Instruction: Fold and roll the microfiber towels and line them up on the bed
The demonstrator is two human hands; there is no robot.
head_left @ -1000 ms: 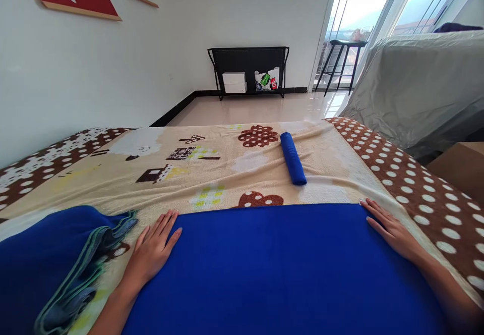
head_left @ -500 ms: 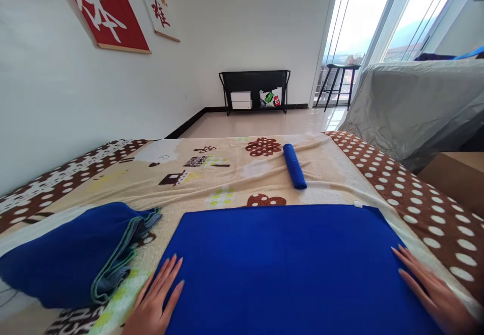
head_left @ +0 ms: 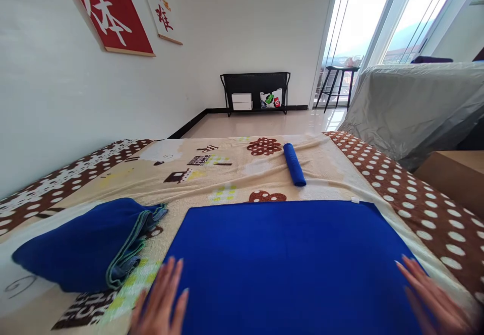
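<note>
A blue towel (head_left: 287, 259) lies spread flat on the patterned blanket (head_left: 212, 173) in front of me. My left hand (head_left: 162, 302) rests flat with fingers apart on the towel's near left edge. Over at the towel's near right edge, my right hand (head_left: 434, 297) lies flat too, slightly blurred. Neither hand holds anything. A rolled blue towel (head_left: 294, 164) sits further away on the blanket, beyond the flat one. At my left lies a pile of folded blue towels (head_left: 86, 244) with green trim.
The blanket has a brown border with white dots (head_left: 416, 193). A grey covered piece of furniture (head_left: 416, 103) stands at the right, a black rack (head_left: 255, 92) against the far wall, a black stool (head_left: 336, 84) by the window. A brown box (head_left: 454, 173) sits right.
Both hands have slid back toward me along the flat towel's side edges, from its far corners to its near end. The view has tilted up.
</note>
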